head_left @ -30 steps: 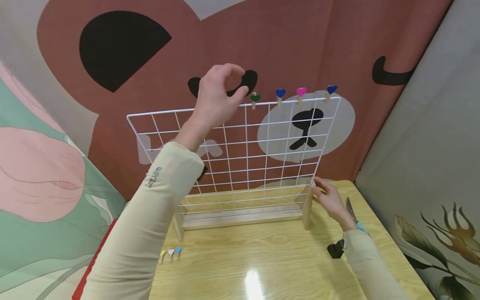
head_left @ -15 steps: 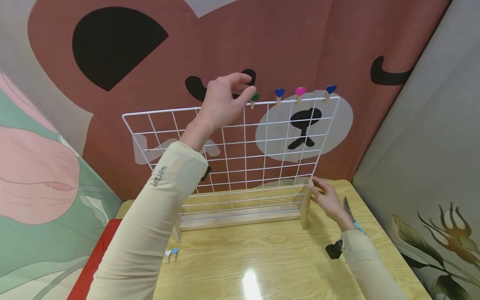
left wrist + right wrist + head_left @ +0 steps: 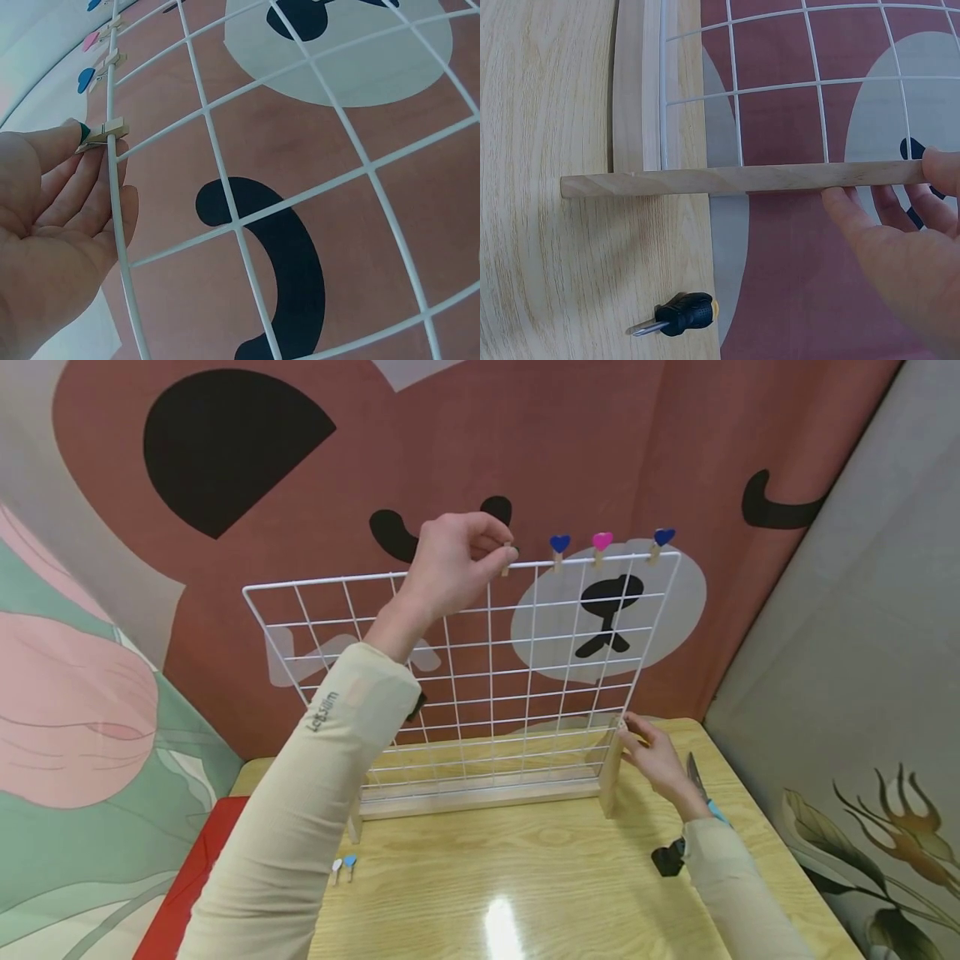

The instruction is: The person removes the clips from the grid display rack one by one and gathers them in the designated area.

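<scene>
My left hand (image 3: 457,560) pinches a small wooden clothespin (image 3: 109,133) with a green heart, clipped on the top wire of a white wire grid panel (image 3: 296,582). In the left wrist view the thumb covers most of the green heart. Along that wire to the right are clothespins with a blue heart (image 3: 559,543), a pink heart (image 3: 602,541) and a darker blue heart (image 3: 664,537). My right hand (image 3: 660,764) grips the top end of the stand's right wooden upright (image 3: 727,178), thumb on one side and fingers on the other.
Loose clothespins with a white heart (image 3: 337,867) and a blue heart (image 3: 350,863) lie on the wooden table (image 3: 450,893) beside my left sleeve. A short screwdriver (image 3: 686,313) lies right of the stand. A blue-handled bladed tool (image 3: 716,812) is behind my right wrist. Something red (image 3: 191,868) is at left.
My left hand has moved right and slightly down to the green-heart clothespin, and its thumb and fingers have closed on it. The right hand keeps its hold on the upright.
</scene>
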`<state>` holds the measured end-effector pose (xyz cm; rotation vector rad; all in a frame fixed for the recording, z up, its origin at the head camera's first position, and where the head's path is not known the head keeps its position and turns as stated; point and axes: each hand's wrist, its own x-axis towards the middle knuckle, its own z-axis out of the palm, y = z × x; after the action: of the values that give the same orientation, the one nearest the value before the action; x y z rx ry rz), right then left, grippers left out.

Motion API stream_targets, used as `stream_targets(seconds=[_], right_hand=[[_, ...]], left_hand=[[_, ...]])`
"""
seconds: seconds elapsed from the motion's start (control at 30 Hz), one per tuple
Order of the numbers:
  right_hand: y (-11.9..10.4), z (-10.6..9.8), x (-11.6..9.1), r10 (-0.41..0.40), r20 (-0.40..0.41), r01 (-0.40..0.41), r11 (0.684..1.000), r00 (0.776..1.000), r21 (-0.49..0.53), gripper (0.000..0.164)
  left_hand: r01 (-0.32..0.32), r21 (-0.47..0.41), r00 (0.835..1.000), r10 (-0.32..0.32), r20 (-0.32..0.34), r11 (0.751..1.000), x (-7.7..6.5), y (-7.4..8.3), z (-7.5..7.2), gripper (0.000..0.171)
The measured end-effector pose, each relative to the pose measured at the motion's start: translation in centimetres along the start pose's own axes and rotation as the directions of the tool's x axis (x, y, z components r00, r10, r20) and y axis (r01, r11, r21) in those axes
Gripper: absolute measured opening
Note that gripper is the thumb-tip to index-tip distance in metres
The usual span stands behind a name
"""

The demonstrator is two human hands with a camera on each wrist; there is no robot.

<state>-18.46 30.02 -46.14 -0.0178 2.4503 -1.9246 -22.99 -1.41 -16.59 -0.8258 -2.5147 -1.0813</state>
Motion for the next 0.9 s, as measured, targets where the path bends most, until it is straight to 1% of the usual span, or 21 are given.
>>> stream_targets(seconds=[0.13, 0.4, 0.6, 0.73, 0.9], right_hand=[[-0.11, -0.05, -0.07, 0.0, 0.006, 0.0, 1.0, 1.0, 0.002, 0.055], [-0.19, -0.13, -0.13, 0.006, 0.006, -0.006, 1.0, 1.0, 0.003, 0.056], [-0.09, -0.2, -0.2, -0.008, 0.004, 0.008, 1.0, 1.0, -0.012, 0.057], [0.08, -0.31, -0.3, -0.008, 0.002, 0.008, 1.0, 1.0, -0.012, 0.056], [0.02, -0.33, -0.31, -0.008, 0.003, 0.008, 1.0, 1.0, -0.007, 0.056]], left_hand=[[0.003, -0.001, 1.0, -0.003, 0.0, 1.0, 0.0, 0.12, 0.11, 0.016], [-0.025, 0.035, 1.0, 0.025, -0.003, 0.999, -0.07, 0.59, 0.17, 0.011], [-0.019, 0.051, 1.0, 0.02, -0.011, 0.999, 0.0, 0.82, 0.22, 0.009], [-0.021, 0.036, 0.999, 0.022, -0.033, 0.999, -0.04, 0.79, 0.4, 0.009], [-0.046, 0.033, 0.996, 0.048, -0.081, 0.998, -0.14, 0.63, 0.59, 0.009]])
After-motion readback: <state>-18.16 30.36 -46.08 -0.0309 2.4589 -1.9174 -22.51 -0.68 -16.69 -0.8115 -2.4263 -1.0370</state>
